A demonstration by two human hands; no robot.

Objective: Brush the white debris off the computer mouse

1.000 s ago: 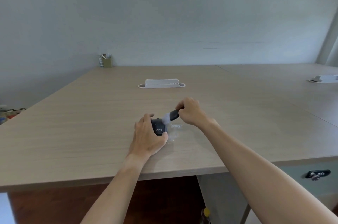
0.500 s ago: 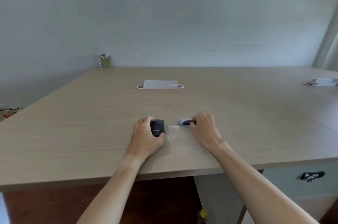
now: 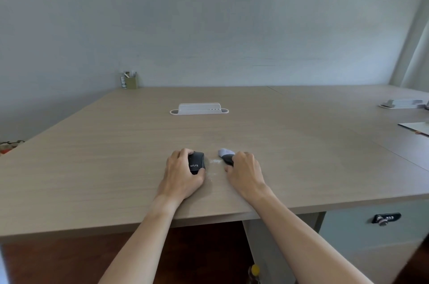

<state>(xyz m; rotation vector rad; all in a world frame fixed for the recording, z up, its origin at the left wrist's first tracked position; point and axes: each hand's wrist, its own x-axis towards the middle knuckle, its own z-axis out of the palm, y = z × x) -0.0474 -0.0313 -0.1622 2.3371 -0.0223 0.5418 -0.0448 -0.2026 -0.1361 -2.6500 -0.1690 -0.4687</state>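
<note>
A black computer mouse (image 3: pixel 196 162) with white lettering lies on the wooden desk (image 3: pixel 116 156). My left hand (image 3: pixel 182 173) wraps over its left side and grips it. A small brush (image 3: pixel 226 155) with pale bristles and a dark handle rests on the desk to the right of the mouse. My right hand (image 3: pixel 245 173) is closed on the brush handle. White debris (image 3: pixel 214 161) lies on the desk between the mouse and the brush, with a few specks nearer the front edge.
A white cable tray (image 3: pixel 199 109) sits mid-desk behind my hands. A pen holder (image 3: pixel 130 80) stands at the back left by the wall. Another white tray (image 3: pixel 402 103) and papers (image 3: pixel 415 127) lie at the right. A drawer lock (image 3: pixel 385 218) shows under the desk's front edge.
My right hand has swept the brush off the mouse to the right and lowered it onto the desk. My left hand has kept hold of the mouse.
</note>
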